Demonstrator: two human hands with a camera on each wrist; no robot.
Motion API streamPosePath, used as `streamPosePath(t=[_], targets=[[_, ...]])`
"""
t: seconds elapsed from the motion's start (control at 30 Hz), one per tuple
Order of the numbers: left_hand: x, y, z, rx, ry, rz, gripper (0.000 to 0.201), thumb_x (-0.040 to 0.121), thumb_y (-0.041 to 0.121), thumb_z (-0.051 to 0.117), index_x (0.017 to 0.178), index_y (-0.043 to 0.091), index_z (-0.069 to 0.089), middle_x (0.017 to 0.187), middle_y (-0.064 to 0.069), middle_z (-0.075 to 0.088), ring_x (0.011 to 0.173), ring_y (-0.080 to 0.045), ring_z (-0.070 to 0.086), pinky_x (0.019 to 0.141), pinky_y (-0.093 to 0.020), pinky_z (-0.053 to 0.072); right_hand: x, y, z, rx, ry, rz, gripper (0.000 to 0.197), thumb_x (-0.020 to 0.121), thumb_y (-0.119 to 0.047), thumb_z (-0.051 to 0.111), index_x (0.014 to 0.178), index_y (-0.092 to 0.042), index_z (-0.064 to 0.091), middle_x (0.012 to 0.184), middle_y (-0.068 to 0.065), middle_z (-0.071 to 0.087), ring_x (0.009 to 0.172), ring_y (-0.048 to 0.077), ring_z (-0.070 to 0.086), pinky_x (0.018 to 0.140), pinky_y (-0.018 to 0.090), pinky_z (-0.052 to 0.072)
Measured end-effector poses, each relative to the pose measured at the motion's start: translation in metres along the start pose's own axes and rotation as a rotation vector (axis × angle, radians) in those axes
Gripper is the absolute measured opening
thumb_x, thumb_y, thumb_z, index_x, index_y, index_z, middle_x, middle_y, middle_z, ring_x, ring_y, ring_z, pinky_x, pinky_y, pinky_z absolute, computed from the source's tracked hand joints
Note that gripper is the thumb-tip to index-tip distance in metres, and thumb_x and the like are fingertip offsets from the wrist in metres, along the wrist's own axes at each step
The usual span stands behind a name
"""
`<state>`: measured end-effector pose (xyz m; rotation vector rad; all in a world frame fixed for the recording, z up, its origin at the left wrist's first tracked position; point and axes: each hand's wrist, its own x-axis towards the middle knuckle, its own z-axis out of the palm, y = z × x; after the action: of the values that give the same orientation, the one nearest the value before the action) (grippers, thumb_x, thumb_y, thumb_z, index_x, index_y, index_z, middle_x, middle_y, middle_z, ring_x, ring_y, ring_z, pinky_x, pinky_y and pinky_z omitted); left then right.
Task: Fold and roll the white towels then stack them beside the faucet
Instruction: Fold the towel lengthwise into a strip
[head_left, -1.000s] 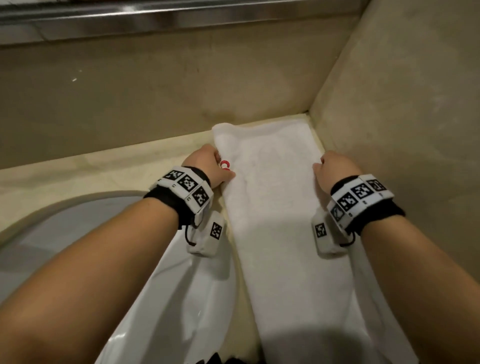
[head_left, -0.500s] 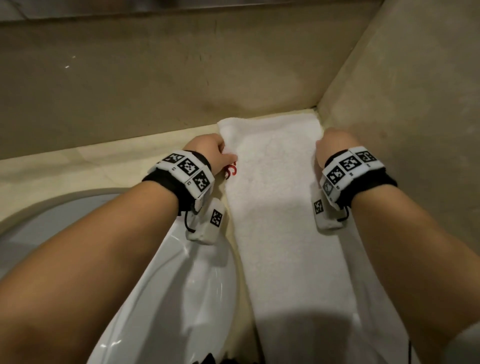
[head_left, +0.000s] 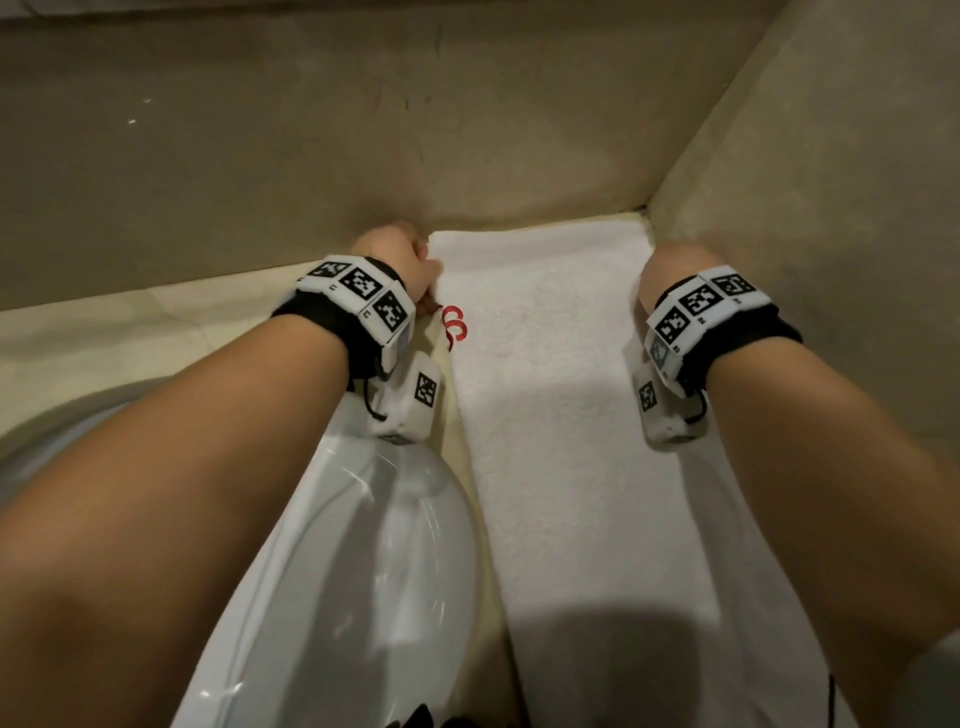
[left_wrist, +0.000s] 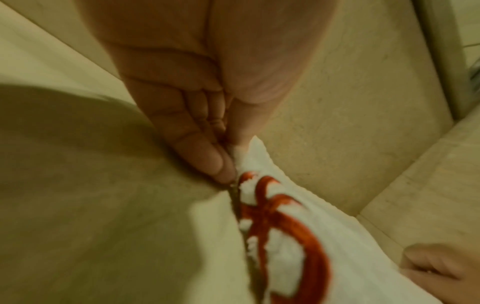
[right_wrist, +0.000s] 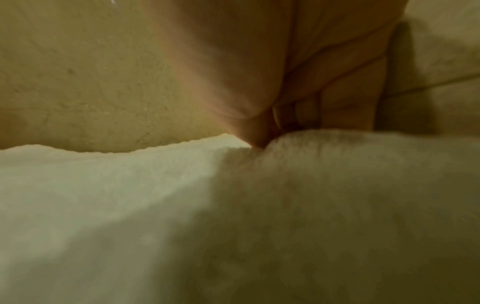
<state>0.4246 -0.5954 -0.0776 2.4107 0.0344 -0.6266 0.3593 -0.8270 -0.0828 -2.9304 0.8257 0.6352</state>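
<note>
1. Head view: your white towel lies in a long strip on the bench, running from the back wall toward you, its far end tucked into the corner where the two walls meet.
2. Your left hand sits at the towel's far left corner, and your right hand is at the far right edge, close to the side wall.
3. Left wrist view: your fingers and thumb are pressed together on the towel's edge, pinching the cloth right above the red embroidered mark. The towel comes out from between the fingertips and spreads away toward the lens.
4. Right wrist view: your fingers are curled under the palm, and the thumb tip meets a raised fold of the towel. The cloth bunches up against them, so the right hand looks clamped on that edge, though the picture is blurred.
5. Head view again: the red mark sits on the left border of the towel, just below your left hand. The white basin lies beside the towel's left side, under your left forearm.
</note>
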Motion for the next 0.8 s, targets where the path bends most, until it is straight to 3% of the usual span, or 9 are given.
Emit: streamPosePath(t=[0.07, 0.17, 0.27, 0.37, 0.47, 0.6, 0.7, 0.8], targets=[[-0.004, -0.003, 0.001, -0.052, 0.028, 0.021, 0.019, 0.090, 0.027, 0.052, 0.100, 0.012, 0.052, 0.099, -0.016, 0.069, 0.089, -0.033, 0.067, 0.086, -0.044, 0.054, 0.000, 0.001, -0.002, 0.035, -0.030, -0.023, 0.037, 0.099, -0.005, 0.023, 0.129, 0.007, 0.042, 0.136, 0.022, 0.044, 0.126, 0.033, 0.044, 0.099, 0.036, 0.038], [-0.016, -0.009, 0.004, -0.186, -0.046, -0.008, 0.033, 0.081, 0.041, 0.064, 0.098, 0.018, 0.048, 0.083, -0.004, 0.067, 0.080, -0.025, 0.067, 0.079, -0.037, 0.056, -0.002, 0.000, -0.006, 0.016, 0.033, -0.089, 0.037, 0.099, -0.016, 0.031, 0.126, 0.005, 0.046, 0.132, 0.021, 0.049, 0.121, 0.035, 0.047, 0.093, 0.036, 0.039], [-0.023, -0.014, 0.010, -0.035, -0.156, 0.025, 0.041, 0.073, 0.043, 0.071, 0.101, 0.018, 0.054, 0.089, 0.000, 0.062, 0.083, -0.020, 0.060, 0.074, -0.031, 0.049, -0.010, 0.010, -0.001, 0.004, 0.066, -0.122, 0.037, 0.095, -0.027, 0.043, 0.121, -0.001, 0.046, 0.122, 0.022, 0.055, 0.111, 0.037, 0.052, 0.082, 0.036, 0.041], [-0.025, -0.014, 0.014, 0.062, -0.117, 0.070, 0.036, 0.076, 0.041, 0.070, 0.091, 0.012, 0.055, 0.088, -0.004, 0.061, 0.086, -0.025, 0.059, 0.078, -0.033, 0.048, -0.014, 0.019, 0.007, -0.021, 0.059, -0.105, 0.025, 0.093, -0.012, 0.042, 0.114, 0.001, 0.049, 0.116, 0.024, 0.057, 0.105, 0.038, 0.054, 0.076, 0.035, 0.040], [-0.025, -0.012, 0.011, 0.184, -0.065, 0.085, 0.035, 0.078, 0.041, 0.067, 0.085, 0.011, 0.049, 0.077, -0.002, 0.053, 0.081, -0.023, 0.051, 0.068, -0.028, 0.036, -0.014, 0.015, 0.007, -0.068, 0.039, -0.100, 0.024, 0.095, -0.005, 0.038, 0.113, 0.007, 0.049, 0.118, 0.027, 0.056, 0.110, 0.039, 0.053, 0.088, 0.039, 0.042], [-0.026, -0.018, 0.004, 0.183, -0.035, 0.048, 0.036, 0.078, 0.042, 0.067, 0.085, 0.011, 0.050, 0.089, -0.009, 0.059, 0.083, -0.027, 0.053, 0.073, -0.031, 0.042, -0.019, 0.012, 0.006, 0.021, 0.070, -0.111, 0.029, 0.096, -0.018, 0.043, 0.114, 0.003, 0.049, 0.115, 0.024, 0.059, 0.106, 0.038, 0.055, 0.084, 0.038, 0.044], [-0.032, -0.024, 0.004, -0.033, -0.071, -0.016, 0.040, 0.075, 0.048, 0.068, 0.091, 0.015, 0.052, 0.099, -0.011, 0.068, 0.093, -0.029, 0.064, 0.089, -0.040, 0.052, -0.035, 0.030, 0.010, 0.232, -0.031, -0.043, 0.042, 0.092, -0.041, 0.047, 0.115, -0.005, 0.049, 0.110, 0.014, 0.059, 0.097, 0.032, 0.056, 0.077, 0.036, 0.043], [-0.039, -0.026, 0.010, -0.076, -0.082, -0.037, 0.044, 0.073, 0.045, 0.070, 0.099, 0.014, 0.052, 0.107, -0.012, 0.066, 0.099, -0.031, 0.062, 0.092, -0.044, 0.051, -0.055, 0.050, 0.020, 0.184, -0.115, -0.049, 0.037, 0.090, -0.037, 0.052, 0.112, -0.008, 0.049, 0.110, 0.011, 0.058, 0.093, 0.028, 0.054, 0.075, 0.030, 0.039]])
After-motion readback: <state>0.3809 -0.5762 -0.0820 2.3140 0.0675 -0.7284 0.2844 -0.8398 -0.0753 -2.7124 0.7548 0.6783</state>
